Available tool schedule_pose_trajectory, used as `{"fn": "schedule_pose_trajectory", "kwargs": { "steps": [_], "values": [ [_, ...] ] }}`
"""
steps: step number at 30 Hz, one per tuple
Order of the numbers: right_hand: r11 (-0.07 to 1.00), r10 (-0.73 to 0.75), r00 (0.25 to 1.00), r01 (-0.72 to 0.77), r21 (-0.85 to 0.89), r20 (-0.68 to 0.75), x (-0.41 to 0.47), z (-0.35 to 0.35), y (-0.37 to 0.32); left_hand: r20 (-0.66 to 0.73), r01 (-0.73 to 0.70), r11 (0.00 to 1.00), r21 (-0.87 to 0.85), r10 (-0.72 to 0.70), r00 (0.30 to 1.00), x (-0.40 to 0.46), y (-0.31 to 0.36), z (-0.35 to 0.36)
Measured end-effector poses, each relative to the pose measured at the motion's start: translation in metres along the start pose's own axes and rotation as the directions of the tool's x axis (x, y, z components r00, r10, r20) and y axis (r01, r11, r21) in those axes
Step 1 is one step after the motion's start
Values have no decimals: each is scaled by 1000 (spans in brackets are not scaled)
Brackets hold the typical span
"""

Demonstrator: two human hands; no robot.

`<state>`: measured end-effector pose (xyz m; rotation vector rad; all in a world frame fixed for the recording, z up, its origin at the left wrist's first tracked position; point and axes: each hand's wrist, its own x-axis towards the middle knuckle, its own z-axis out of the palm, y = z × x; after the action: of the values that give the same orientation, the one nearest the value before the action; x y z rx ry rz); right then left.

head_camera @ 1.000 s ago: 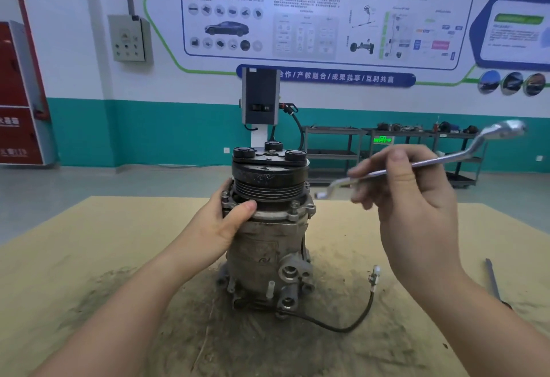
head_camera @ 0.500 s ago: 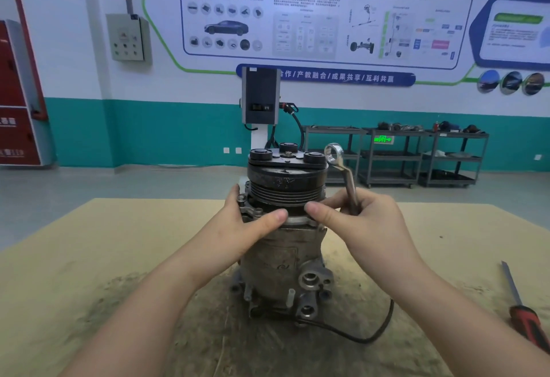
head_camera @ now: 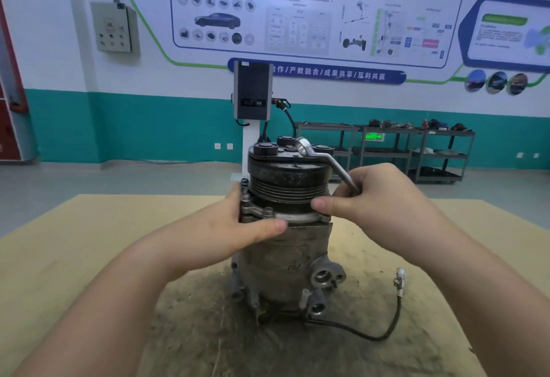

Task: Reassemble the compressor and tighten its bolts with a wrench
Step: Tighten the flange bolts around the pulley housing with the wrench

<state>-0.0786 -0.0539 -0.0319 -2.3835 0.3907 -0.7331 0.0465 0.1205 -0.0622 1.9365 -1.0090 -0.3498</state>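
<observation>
The grey cast-metal compressor with a black grooved pulley (head_camera: 287, 233) stands upright on its rear end near the middle of the tan board-covered bench (head_camera: 89, 242), on a dark soiled patch of the board. Three black round pads sit on the clutch plate at its top. A black cable with a pale connector (head_camera: 397, 296) runs from the base of the housing out toward the right edge of the bench.

The chrome offset ring wrench (head_camera: 324, 159) has its ring end over the centre of the clutch plate; whether it is seated on a bolt cannot be told. Its shank slopes down to the right.

The right hand (head_camera: 384, 198) has its grip clamped on the wrench shank, with the thumb extended against the pulley's lower grooves. The left hand (head_camera: 235, 225) has its grip wrapped around the flange below the pulley, thumb across the front of the housing.

Beyond the bench stand a grey pedestal unit with a dark panel (head_camera: 253, 94), grey metal shelving racks (head_camera: 387, 150) bearing a green illuminated exit sign, and a grey wall-mounted electrical box (head_camera: 114, 27). A blue wall banner (head_camera: 327, 74) reads in part "产教融合/成果共享/互利共赢"; smaller poster text is illegible.
</observation>
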Motion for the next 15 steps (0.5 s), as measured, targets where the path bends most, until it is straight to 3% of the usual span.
{"fn": "schedule_pose_trajectory", "kwargs": {
  "steps": [5,9,11,15],
  "values": [
    [996,-19,1000,20,86,-18,-4,2,9,-223,23,999,31,-16,975,-10,10,-16],
    [981,-16,999,7,196,46,-8,-1,10,-378,63,998,8,-55,924,-9,11,-17],
    [971,9,998,-24,240,63,-9,1,10,-424,58,998,-17,-60,903,-8,11,-15],
    [986,-10,1000,11,167,-11,-11,8,10,-446,36,997,-63,-61,893,-8,13,-10]
  ]
}}
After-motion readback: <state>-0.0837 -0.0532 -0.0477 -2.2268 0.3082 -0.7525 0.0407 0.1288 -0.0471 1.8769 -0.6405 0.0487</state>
